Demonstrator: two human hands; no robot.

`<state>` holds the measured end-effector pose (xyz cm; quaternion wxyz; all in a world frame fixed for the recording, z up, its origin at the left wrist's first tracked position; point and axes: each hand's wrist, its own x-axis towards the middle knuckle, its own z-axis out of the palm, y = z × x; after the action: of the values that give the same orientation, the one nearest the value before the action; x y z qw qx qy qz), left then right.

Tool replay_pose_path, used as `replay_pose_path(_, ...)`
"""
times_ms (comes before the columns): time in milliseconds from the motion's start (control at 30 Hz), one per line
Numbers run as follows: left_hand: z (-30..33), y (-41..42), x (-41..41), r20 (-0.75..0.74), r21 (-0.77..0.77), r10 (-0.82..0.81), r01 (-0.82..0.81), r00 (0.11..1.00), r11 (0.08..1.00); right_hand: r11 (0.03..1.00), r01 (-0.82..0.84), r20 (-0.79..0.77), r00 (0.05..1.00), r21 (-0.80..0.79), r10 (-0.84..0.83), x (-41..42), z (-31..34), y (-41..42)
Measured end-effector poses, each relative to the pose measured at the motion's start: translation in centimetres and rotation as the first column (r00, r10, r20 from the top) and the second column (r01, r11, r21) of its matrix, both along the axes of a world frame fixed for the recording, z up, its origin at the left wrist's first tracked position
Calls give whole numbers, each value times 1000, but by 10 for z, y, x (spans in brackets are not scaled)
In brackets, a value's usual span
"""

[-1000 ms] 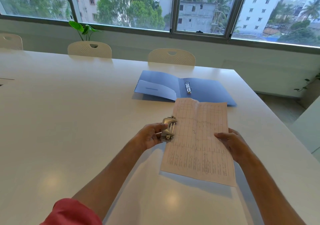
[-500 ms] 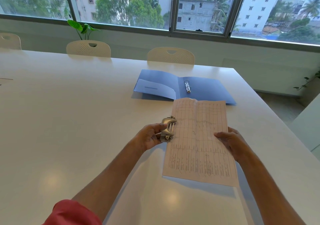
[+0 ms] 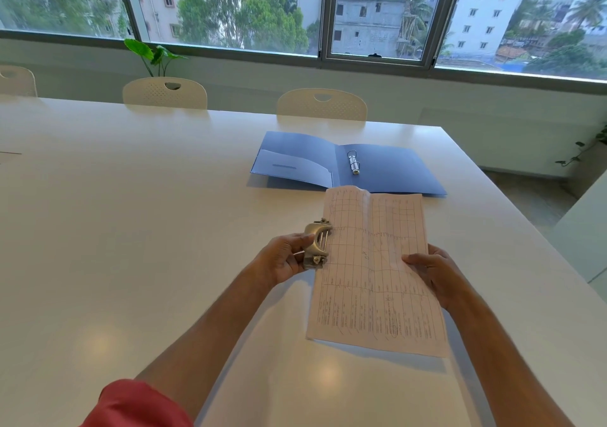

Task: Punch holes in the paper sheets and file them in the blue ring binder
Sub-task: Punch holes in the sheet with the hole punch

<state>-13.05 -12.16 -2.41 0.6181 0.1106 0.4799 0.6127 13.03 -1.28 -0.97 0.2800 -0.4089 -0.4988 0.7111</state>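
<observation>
From the head view, the left hand point(image 3: 282, 259) has its grip wrapped around a small metal hole punch point(image 3: 316, 243), held up off the white table point(image 3: 131, 229) with the punch's mouth set against the left edge of a paper sheet point(image 3: 371, 272). The right hand point(image 3: 433, 274) pinches the sheet's right edge, thumb on top and fingers underneath, so the sheet hangs above the table and throws a shadow beneath its near edge. The sheet carries a printed grid with handwriting and a lengthwise crease down its middle. Beyond its far edge the blue ring binder point(image 3: 394, 170) lies open flat on the table, its metal rings point(image 3: 353, 162) near the spine and a pocket on the left cover. A red sleeve point(image 3: 138, 407) shows at the bottom. White chairs point(image 3: 322, 104) stand along the far side under the windows, a green plant point(image 3: 154, 55) behind them
</observation>
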Motion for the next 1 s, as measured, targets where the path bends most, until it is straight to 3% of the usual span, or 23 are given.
replay_pose_path(533,-6,6,-7,-208,-123,165,-193,964,973,1000,-30,-9,1000,-5,30,-6,-10,-5)
replay_pose_path(1000,-3,4,-15,-206,-68,161,-178,965,982,998,-11,40,999,59,9,-12,-17,2)
